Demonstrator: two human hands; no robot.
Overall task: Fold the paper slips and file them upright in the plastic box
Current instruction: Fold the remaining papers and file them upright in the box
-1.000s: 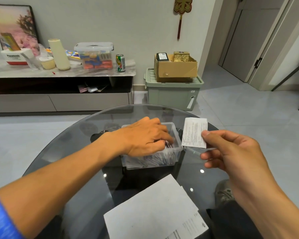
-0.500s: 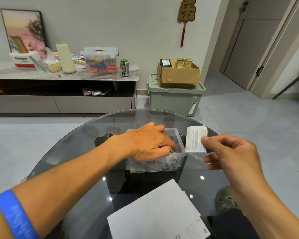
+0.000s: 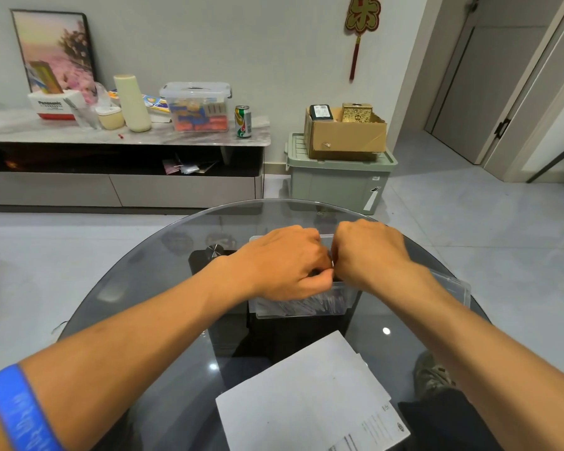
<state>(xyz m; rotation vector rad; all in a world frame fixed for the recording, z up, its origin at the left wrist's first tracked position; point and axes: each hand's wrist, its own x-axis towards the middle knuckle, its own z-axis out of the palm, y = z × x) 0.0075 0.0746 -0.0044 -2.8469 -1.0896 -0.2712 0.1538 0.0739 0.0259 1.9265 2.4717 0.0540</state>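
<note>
The clear plastic box (image 3: 303, 307) stands on the round glass table (image 3: 150, 288), and several filed slips (image 3: 310, 302) show through its front wall. My left hand (image 3: 284, 262) lies over the box with its fingers curled down among those slips. My right hand (image 3: 368, 252) is at the box's right end, knuckles up, touching the left hand. Only a sliver of the folded paper slip (image 3: 332, 264) that it pinches shows between the two hands. The box's inside is hidden by both hands.
White paper sheets (image 3: 306, 395) lie at the table's near edge. The box's clear lid (image 3: 451, 283) rests to the right of the box. A low cabinet (image 3: 111, 187) with clutter and a green bin (image 3: 336, 183) under a cardboard box stand beyond the table.
My right hand has carried the slip left from beside the box down into its right end and now meets my left hand. My left hand stayed in the box.
</note>
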